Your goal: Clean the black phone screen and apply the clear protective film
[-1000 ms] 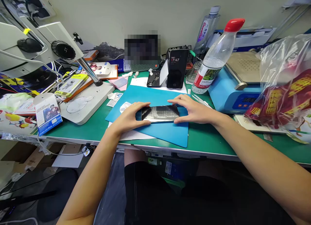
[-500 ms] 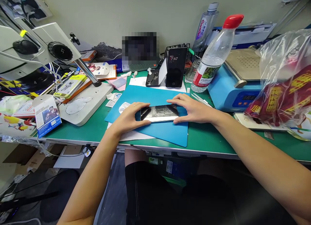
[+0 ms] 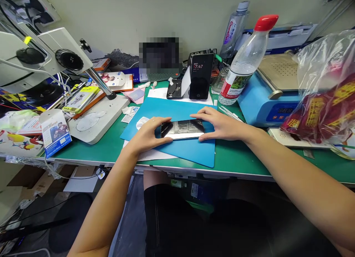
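Observation:
A smartphone [image 3: 183, 129] with a glossy, reflecting face is held sideways by its two ends over a blue mat [image 3: 191, 155]. My left hand [image 3: 148, 135] grips its left end, thumb along the near edge and fingers at the far edge. At the other end, my right hand [image 3: 215, 124] pinches the phone the same way. Whether the phone rests on the mat or hovers just above it, I cannot tell. Beside my left hand lies a crumpled white wipe [image 3: 142, 122], and white paper [image 3: 155, 155] shows from under the mat.
Behind the mat stand an upright phone [image 3: 201, 77] showing 17:47 and an opened black phone part [image 3: 174, 88]. To the right are a red-capped bottle [image 3: 241, 68], a blue heating plate [image 3: 266, 107] and a plastic bag [image 3: 324, 98]. A microscope stand [image 3: 97, 120] occupies the left.
Both hands keep the same grip on the smartphone. The whole view has shifted very slightly; nothing else visibly moves.

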`<state>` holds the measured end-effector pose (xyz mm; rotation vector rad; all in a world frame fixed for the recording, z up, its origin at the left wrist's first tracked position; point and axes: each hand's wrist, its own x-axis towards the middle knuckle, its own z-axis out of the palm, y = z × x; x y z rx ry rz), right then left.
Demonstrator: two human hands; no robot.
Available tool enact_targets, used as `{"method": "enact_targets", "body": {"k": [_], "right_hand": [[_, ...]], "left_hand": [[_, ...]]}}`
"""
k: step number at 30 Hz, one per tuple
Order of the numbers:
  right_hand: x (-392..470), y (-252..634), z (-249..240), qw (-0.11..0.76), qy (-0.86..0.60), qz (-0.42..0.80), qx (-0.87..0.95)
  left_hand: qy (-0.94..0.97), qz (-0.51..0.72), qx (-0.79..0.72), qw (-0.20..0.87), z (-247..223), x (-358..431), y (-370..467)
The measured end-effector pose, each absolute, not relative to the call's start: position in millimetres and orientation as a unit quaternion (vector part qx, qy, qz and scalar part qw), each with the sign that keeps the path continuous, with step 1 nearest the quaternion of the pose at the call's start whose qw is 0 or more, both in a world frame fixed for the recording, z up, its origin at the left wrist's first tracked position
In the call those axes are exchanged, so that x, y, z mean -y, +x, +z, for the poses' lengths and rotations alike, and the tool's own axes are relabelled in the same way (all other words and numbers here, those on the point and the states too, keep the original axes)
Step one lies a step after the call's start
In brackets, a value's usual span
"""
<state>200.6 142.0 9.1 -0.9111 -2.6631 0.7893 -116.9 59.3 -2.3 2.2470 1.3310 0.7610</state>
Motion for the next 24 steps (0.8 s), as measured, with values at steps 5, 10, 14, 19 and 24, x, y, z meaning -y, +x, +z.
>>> {"method": "enact_targets", "body": {"k": [5, 10, 14, 19, 24], "right_hand": [[-143, 200, 7, 0.111, -0.315, 0.263, 0.905], [-144, 201, 6, 0.115, -0.312, 0.261, 0.906], [-145, 201, 7, 0.114, -0.318, 0.269, 0.902], [-149, 201, 4, 0.157, -0.311, 0.280, 0.894], [-152, 200, 1, 0.196, -0.306, 0.284, 0.887]], "left_hand": [[0.814, 0.271, -0.475, 0.195, -2, -59, -117], [0.815, 0.270, -0.476, 0.191, -2, -59, -117], [0.820, 0.262, -0.473, 0.188, -3, -59, -116], [0.813, 0.276, -0.479, 0.184, 5, -55, -114], [0.774, 0.338, -0.524, 0.112, 16, -43, -134]]}}
